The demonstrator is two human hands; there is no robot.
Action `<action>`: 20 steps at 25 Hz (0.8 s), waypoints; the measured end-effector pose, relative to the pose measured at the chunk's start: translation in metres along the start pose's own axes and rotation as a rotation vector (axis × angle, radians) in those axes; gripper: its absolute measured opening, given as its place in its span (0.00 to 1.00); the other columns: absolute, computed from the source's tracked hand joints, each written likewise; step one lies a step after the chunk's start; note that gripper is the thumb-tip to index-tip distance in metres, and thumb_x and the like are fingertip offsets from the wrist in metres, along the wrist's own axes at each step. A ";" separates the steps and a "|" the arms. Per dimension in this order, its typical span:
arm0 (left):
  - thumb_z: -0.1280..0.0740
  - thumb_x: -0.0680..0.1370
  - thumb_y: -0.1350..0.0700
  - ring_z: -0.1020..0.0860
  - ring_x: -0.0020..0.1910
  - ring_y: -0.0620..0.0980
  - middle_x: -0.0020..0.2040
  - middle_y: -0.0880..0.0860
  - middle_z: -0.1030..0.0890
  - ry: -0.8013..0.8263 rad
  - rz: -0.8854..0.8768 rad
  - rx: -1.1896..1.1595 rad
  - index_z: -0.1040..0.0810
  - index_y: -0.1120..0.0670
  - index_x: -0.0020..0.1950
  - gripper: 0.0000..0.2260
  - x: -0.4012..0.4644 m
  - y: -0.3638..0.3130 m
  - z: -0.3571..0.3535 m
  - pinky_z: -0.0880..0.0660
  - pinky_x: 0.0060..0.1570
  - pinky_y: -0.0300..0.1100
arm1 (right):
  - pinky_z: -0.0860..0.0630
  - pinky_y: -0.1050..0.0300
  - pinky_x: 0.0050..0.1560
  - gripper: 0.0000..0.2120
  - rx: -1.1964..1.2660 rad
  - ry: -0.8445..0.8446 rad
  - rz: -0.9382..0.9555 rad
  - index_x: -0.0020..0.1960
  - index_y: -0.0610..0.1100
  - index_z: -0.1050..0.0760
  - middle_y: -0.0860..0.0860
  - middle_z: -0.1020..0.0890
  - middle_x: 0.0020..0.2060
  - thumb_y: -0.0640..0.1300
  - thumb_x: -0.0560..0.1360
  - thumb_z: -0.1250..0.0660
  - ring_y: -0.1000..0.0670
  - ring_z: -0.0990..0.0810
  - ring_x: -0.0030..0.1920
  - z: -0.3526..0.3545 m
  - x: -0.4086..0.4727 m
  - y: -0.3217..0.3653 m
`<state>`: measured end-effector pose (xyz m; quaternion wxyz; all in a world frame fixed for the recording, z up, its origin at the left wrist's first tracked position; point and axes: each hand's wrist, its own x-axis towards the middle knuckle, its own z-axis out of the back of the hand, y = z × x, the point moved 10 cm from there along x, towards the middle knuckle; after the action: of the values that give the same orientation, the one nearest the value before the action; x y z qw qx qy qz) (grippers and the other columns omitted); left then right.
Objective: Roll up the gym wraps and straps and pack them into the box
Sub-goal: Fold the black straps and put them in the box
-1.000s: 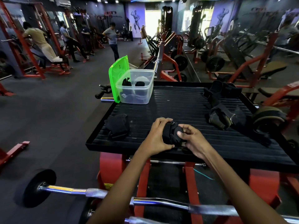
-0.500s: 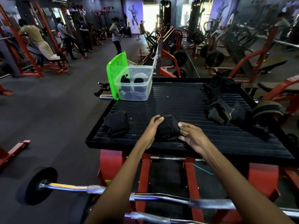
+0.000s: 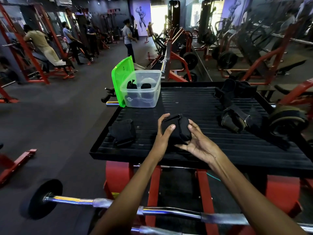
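A rolled black wrap (image 3: 177, 131) is held above the black ribbed platform (image 3: 199, 102). My left hand (image 3: 163, 133) grips its left side with the thumb on top, and my right hand (image 3: 198, 143) cups it from below and the right. A clear plastic box (image 3: 141, 92) with a green lid (image 3: 121, 77) standing open sits at the platform's far left corner, with black rolled wraps inside. Another black wrap (image 3: 122, 131) lies at the near left. Loose black straps (image 3: 235, 106) are piled on the right side.
A chrome barbell (image 3: 118, 203) with a black plate (image 3: 44, 199) crosses below my arms. Red frame legs (image 3: 116, 178) support the platform. A weight plate (image 3: 288, 121) sits at the platform's right edge. Several people stand and exercise at the far left among red machines.
The rolled wrap has been lifted off the platform's near edge and turned; my right hand shifted from on top to under it, palm up.
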<state>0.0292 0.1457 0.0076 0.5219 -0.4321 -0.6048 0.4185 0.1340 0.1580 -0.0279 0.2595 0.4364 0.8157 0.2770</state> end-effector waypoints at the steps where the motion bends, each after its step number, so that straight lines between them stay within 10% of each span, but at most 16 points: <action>1: 0.34 0.71 0.45 0.28 0.64 0.47 0.65 0.52 0.30 0.019 -0.013 0.052 0.33 0.38 0.61 0.19 -0.001 -0.001 -0.003 0.30 0.63 0.40 | 0.19 0.41 0.44 0.16 -0.006 -0.014 0.008 0.59 0.53 0.30 0.46 0.24 0.62 0.43 0.73 0.36 0.43 0.22 0.59 0.001 0.000 0.000; 8: 0.32 0.76 0.54 0.34 0.64 0.41 0.64 0.49 0.38 0.108 -0.007 0.415 0.37 0.43 0.66 0.23 0.001 0.010 -0.015 0.36 0.63 0.31 | 0.23 0.52 0.42 0.07 -0.360 -0.222 0.158 0.52 0.51 0.30 0.54 0.20 0.48 0.39 0.80 0.41 0.53 0.21 0.46 0.024 0.003 0.006; 14: 0.54 0.70 0.26 0.36 0.68 0.36 0.66 0.47 0.36 0.011 -0.047 0.349 0.37 0.38 0.67 0.30 -0.005 -0.005 -0.001 0.43 0.65 0.23 | 0.24 0.52 0.54 0.19 -0.351 -0.086 0.061 0.63 0.48 0.27 0.48 0.19 0.58 0.57 0.78 0.44 0.50 0.20 0.56 0.008 0.006 0.001; 20: 0.40 0.76 0.42 0.32 0.64 0.41 0.64 0.49 0.31 -0.143 -0.227 0.607 0.31 0.54 0.68 0.24 -0.016 -0.037 0.032 0.35 0.68 0.42 | 0.22 0.55 0.46 0.20 -0.643 -0.109 0.113 0.56 0.46 0.23 0.49 0.16 0.51 0.45 0.66 0.24 0.49 0.17 0.50 -0.006 0.004 -0.004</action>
<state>-0.0042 0.1183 0.0350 0.6265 -0.1560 -0.5318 0.5480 0.1257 0.1584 -0.0277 0.4116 0.3910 0.6458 0.5105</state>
